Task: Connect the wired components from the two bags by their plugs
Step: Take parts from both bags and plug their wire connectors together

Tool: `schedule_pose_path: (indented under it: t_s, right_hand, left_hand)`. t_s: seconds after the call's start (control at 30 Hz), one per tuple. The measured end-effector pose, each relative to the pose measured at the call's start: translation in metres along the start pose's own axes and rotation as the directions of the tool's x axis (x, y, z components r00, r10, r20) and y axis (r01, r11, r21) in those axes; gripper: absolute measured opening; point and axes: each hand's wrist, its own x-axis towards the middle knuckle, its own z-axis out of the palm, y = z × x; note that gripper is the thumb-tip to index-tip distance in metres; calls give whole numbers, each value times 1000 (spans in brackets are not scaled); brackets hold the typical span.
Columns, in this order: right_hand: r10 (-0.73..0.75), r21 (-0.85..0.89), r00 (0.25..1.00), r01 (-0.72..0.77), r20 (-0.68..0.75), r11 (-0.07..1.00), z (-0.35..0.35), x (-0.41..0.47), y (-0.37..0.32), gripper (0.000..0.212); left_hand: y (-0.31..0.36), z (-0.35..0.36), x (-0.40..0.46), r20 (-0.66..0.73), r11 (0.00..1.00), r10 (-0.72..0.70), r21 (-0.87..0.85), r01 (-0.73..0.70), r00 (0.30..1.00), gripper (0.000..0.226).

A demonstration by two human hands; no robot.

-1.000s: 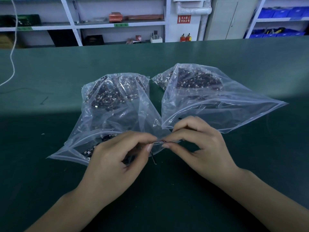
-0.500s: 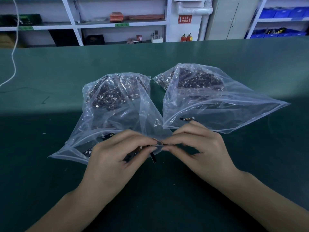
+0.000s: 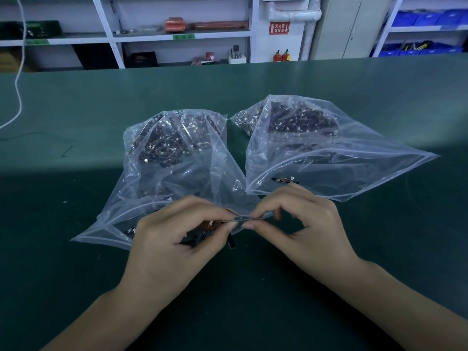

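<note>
Just in front of the left bag [image 3: 162, 173], the left hand [image 3: 177, 239] and right hand [image 3: 301, 224] each pinched the thin wires [image 3: 239, 217] of 2 components, and a skewed push risked bending the tiny plugs.

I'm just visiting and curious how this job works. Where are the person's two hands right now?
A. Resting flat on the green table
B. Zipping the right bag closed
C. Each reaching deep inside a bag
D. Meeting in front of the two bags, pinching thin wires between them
D: the left hand and right hand meet fingertip to fingertip in front of the two clear bags' open mouths, pinching the thin wires between them.
</note>
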Motion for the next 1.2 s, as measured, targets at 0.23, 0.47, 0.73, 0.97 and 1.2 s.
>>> schedule_pose_path:
  t_s: [0.23,0.47,0.73,0.97,1.2]
  right_hand:
    - [2,-32,998,0,64,999,0,0,2,13]
    - [1,-41,998,1,59,999,1,-1,2,14]
    - [13,-43,996,-9,90,999,1,-2,2,16]
    - [12,-62,993,-5,114,998,2,-2,2,19]
    - [-9,-79,990,21,142,997,-1,-1,4,17]
  left_hand:
    - [-1,0,0,26,1000,16,17,-16,1000,5]
    - [-1,-2,0,36,999,23,26,-24,999,6]
    - [-1,1,-1,21,999,31,24,-32,999,5]
    - [-1,2,-1,30,999,24,23,-25,999,7]
    - [-3,3,-1,31,999,43,16,-44,999,9]
